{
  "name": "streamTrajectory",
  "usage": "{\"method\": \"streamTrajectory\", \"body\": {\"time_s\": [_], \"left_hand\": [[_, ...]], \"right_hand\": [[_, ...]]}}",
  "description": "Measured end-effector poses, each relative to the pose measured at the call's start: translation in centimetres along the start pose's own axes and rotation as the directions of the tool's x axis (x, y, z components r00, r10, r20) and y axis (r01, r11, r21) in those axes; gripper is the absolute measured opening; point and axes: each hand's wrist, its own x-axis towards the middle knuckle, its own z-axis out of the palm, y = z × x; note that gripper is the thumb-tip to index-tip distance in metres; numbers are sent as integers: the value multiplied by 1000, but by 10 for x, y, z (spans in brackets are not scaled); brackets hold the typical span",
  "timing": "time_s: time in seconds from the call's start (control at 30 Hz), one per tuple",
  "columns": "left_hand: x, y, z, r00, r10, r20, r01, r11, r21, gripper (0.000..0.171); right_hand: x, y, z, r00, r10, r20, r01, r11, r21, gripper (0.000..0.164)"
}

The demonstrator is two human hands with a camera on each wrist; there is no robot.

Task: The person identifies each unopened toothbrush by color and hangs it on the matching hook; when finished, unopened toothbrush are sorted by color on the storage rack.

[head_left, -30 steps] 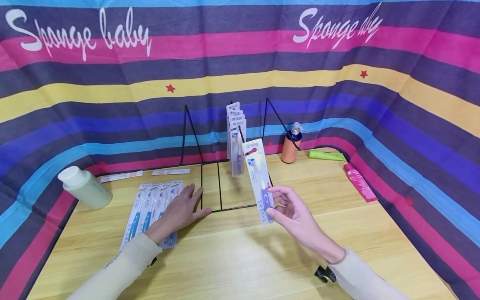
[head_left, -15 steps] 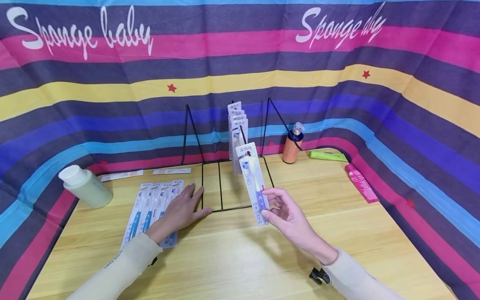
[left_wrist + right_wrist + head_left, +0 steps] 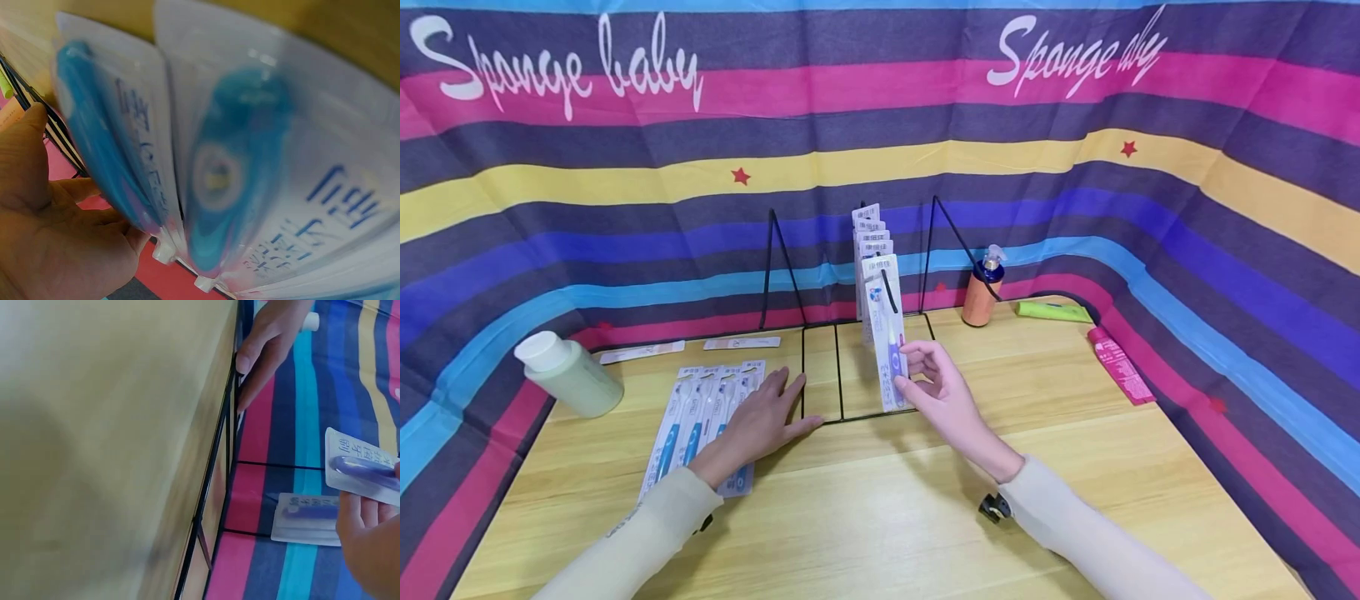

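My right hand (image 3: 951, 408) pinches the lower edge of a packaged purple toothbrush (image 3: 883, 350), between thumb and fingers. The prong of a black wire rack (image 3: 841, 375) shows in front of this pack's upper part, so the pack appears threaded on it. Behind it hang several similar toothbrush packs (image 3: 868, 227); the right wrist view shows their lower ends (image 3: 306, 519). My left hand (image 3: 763, 421) lies with spread fingers at the rack's left base wire. Beneath that wrist several packaged blue toothbrushes (image 3: 688, 417) overlap on the table, partly covered by the arm.
A pale green bottle (image 3: 572, 375) lies tilted at the left. Two flat slim packs (image 3: 742, 342) are near the back edge. Behind the rack's right side stands an orange pump bottle (image 3: 980, 292); a green tube (image 3: 1052, 312) and a pink tube (image 3: 1120, 365) lie further right. Striped cloth surrounds the table.
My right hand has carried the purple toothbrush pack left and back, from in front of the rack onto its prong. My left hand has stayed in place.
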Motion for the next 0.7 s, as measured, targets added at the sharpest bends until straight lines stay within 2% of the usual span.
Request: {"method": "streamTrajectory", "body": {"time_s": [0.2, 0.3, 0.47, 0.7], "left_hand": [[1, 0, 1, 1000, -13, 14, 13, 1000, 8, 87], [0, 2, -2, 999, -24, 20, 24, 1000, 8, 87], [1, 3, -2, 999, -21, 24, 21, 1000, 5, 86], [0, 3, -2, 1000, -22, 19, 22, 1000, -7, 86]], "right_hand": [[23, 11, 13, 999, 1, -40, -2, 1000, -20, 39], [30, 15, 14, 999, 4, -42, -7, 998, -64, 40], [36, 21, 6, 999, -3, -39, -3, 987, -160, 43], [37, 25, -17, 1000, 15, 3, -15, 988, -153, 49]]}}
